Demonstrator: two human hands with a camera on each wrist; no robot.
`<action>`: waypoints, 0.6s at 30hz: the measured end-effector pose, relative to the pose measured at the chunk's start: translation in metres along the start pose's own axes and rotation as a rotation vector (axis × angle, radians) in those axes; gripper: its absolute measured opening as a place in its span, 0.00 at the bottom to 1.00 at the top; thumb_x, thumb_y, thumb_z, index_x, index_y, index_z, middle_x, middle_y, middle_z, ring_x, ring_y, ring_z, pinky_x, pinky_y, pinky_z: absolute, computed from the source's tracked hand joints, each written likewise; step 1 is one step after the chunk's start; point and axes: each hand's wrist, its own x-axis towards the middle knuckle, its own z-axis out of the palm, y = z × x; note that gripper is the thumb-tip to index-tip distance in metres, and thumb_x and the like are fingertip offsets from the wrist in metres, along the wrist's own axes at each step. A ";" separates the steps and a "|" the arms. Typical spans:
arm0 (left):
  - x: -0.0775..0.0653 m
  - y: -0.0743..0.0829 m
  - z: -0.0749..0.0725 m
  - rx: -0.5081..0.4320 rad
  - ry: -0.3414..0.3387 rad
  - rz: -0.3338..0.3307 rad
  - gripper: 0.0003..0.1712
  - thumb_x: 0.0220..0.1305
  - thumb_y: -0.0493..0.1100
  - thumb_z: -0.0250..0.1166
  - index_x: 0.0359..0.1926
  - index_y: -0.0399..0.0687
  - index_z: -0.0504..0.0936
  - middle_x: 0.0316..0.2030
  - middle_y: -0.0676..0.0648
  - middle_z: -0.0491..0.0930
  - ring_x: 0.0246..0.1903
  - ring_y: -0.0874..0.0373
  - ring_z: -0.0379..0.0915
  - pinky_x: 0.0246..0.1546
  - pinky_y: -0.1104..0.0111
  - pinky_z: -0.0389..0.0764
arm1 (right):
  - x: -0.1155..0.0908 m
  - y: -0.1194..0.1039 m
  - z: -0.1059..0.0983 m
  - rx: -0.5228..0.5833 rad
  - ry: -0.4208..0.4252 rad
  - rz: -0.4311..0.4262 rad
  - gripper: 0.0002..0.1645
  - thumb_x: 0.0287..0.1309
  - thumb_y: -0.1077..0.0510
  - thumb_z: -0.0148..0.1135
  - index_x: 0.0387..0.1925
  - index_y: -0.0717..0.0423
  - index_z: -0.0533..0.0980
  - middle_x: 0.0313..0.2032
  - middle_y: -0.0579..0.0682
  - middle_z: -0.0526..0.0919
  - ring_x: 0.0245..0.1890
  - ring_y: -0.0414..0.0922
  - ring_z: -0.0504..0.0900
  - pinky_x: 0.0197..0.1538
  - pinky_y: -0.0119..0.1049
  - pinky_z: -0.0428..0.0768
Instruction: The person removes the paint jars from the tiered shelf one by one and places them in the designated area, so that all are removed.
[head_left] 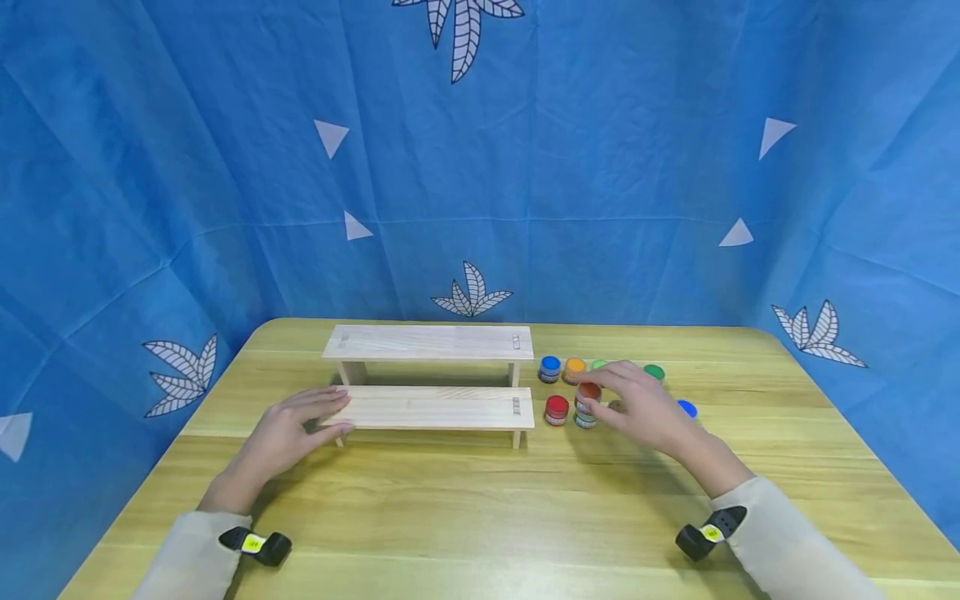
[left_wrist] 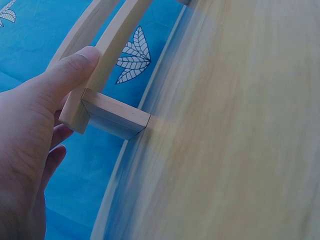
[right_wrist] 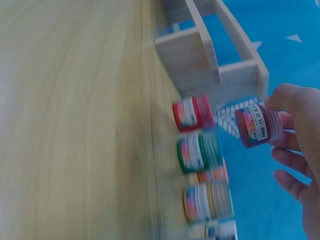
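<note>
My right hand pinches a small reddish-brown paint jar between thumb and fingers, lifted above the other jars. In the right wrist view, a red paint jar, a green one and a tan one stand on the table below it. At the left end of a two-step wooden rack, my left hand grips the lower board. Its thumb lies on the board's front edge in the left wrist view, with the fingers partly hidden behind the board.
Behind the right hand stand blue, orange and dark green jars; another blue jar sits right of it. The wooden table ends at a blue patterned curtain.
</note>
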 end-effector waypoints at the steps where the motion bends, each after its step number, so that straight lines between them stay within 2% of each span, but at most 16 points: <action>1: 0.000 0.000 0.000 0.000 0.002 0.001 0.29 0.50 0.51 0.77 0.53 0.45 0.85 0.53 0.45 0.82 0.53 0.44 0.77 0.56 0.50 0.76 | -0.003 0.003 -0.002 0.000 -0.002 0.011 0.20 0.59 0.52 0.69 0.53 0.52 0.81 0.43 0.45 0.81 0.47 0.47 0.78 0.48 0.48 0.80; 5: 0.000 0.000 0.000 0.000 0.007 0.008 0.29 0.50 0.51 0.77 0.52 0.45 0.85 0.52 0.45 0.82 0.53 0.44 0.78 0.56 0.50 0.77 | -0.013 0.016 -0.010 -0.007 0.001 0.044 0.19 0.59 0.54 0.69 0.51 0.55 0.81 0.44 0.48 0.82 0.48 0.50 0.78 0.50 0.51 0.79; 12: 0.000 0.001 0.000 -0.002 0.011 0.008 0.29 0.49 0.51 0.77 0.52 0.45 0.85 0.52 0.45 0.82 0.53 0.44 0.78 0.55 0.49 0.77 | -0.030 0.041 -0.028 -0.025 0.007 0.084 0.18 0.58 0.58 0.69 0.51 0.56 0.80 0.45 0.51 0.83 0.47 0.52 0.79 0.46 0.53 0.79; 18: 0.000 0.001 0.000 -0.002 0.010 0.009 0.28 0.49 0.51 0.77 0.52 0.45 0.85 0.52 0.45 0.82 0.53 0.44 0.78 0.56 0.49 0.77 | -0.046 0.060 -0.041 -0.040 0.000 0.103 0.19 0.58 0.58 0.69 0.51 0.58 0.80 0.47 0.55 0.83 0.49 0.57 0.78 0.48 0.58 0.78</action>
